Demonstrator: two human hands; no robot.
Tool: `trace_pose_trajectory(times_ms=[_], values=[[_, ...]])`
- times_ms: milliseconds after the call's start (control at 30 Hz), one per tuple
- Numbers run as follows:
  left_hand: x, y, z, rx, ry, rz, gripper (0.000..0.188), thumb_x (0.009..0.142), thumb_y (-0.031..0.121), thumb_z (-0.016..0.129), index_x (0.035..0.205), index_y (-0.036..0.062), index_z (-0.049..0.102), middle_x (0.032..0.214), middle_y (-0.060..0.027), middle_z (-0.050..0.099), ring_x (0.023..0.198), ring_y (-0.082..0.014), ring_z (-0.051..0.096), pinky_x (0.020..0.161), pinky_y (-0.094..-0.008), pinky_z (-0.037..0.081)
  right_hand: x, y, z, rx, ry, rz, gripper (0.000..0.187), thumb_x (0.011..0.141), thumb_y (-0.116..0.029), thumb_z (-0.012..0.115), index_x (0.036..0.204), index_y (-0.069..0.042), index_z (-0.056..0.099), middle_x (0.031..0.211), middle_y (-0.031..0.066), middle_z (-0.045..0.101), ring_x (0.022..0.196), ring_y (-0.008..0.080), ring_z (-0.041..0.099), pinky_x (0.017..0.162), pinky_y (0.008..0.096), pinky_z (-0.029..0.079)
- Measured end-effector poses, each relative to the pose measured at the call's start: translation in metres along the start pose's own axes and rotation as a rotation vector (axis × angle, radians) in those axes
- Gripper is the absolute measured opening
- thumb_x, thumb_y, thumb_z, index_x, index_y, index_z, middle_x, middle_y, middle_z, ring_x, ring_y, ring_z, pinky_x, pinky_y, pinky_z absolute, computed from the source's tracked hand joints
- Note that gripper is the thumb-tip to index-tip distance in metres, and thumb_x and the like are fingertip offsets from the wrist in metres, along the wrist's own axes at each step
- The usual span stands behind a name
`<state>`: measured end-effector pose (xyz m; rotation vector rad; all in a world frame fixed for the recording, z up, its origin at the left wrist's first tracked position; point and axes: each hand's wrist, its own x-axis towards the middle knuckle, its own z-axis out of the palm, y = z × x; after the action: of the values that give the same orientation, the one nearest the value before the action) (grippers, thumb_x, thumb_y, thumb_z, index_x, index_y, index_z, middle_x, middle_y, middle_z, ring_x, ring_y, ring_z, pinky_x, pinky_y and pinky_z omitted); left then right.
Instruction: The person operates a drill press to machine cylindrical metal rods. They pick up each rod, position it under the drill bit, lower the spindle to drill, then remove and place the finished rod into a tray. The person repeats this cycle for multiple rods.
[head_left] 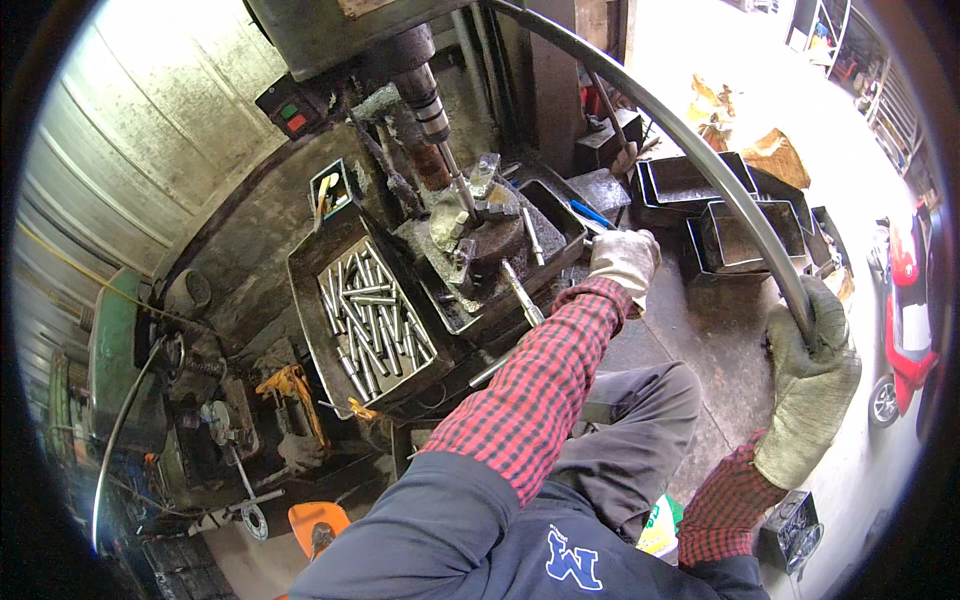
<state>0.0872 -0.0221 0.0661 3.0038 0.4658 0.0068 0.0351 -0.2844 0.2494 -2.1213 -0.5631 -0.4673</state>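
Note:
My right hand (812, 375), in a worn work glove, is wrapped around the end of a long curved metal lever (700, 150) that arcs over from the drill press. In a pale glove, my left hand (625, 262) is closed beside the machine table; what its fingers hold, if anything, is hidden. Just beyond it lies a blue-handled tool (592, 214). The drill chuck (432, 118) carries a long bit (455, 175), which reaches down to a clamping fixture (475, 222) strewn with shavings. Two metal rods lie by the fixture, one (532, 237) farther back and another (520, 290) near my left forearm.
Left of the fixture, a metal tray (310, 345) holds many loose rods. Dark metal bins (745, 235) stand at the right. A switch box (292, 115) hangs at upper left, above a small box (330, 190). A red and white scooter (905, 330) is at far right.

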Motion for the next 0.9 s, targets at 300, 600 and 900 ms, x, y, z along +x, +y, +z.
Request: trace_pose_trajectory(times_ms=[300, 600, 900], values=[[-0.012, 0.002, -0.025, -0.032, -0.046, 0.002, 0.047, 0.074, 0.017, 0.089, 0.119, 0.0033, 0.079, 0.111, -0.0167, 0.085, 0.105, -0.0321, 0.084, 0.081, -0.0443, 0.066, 0.006, -0.002, -0.007, 0.072, 0.04, -0.012, 0.038, 0.095, -0.002, 0.084, 0.132, -0.005, 0.078, 0.099, 0.0029, 0.077, 0.086, 0.0081, 0.068, 0.076, 0.0271, 0.057], [-0.007, 0.001, -0.02, -0.051, -0.043, -0.01, 0.046, 0.078, 0.02, 0.088, 0.12, 0.0044, 0.08, 0.114, -0.0174, 0.085, 0.107, -0.0313, 0.084, 0.079, -0.0451, 0.067, 0.013, -0.021, -0.015, 0.125, 0.076, -0.005, 0.034, 0.093, -0.003, 0.088, 0.126, -0.004, 0.078, 0.107, 0.0048, 0.081, 0.098, 0.0101, 0.072, 0.087, 0.0284, 0.06], [-0.003, 0.003, -0.012, -0.019, -0.003, -0.02, 0.029, 0.096, 0.018, 0.077, 0.123, 0.0062, 0.081, 0.112, -0.0136, 0.085, 0.103, -0.0305, 0.084, 0.075, -0.0486, 0.067, 0.027, -0.02, -0.039, 0.08, -0.006, 0.004, 0.039, 0.096, -0.001, 0.085, 0.134, -0.004, 0.076, 0.114, 0.0034, 0.078, 0.102, 0.0102, 0.072, 0.091, 0.0271, 0.059]])
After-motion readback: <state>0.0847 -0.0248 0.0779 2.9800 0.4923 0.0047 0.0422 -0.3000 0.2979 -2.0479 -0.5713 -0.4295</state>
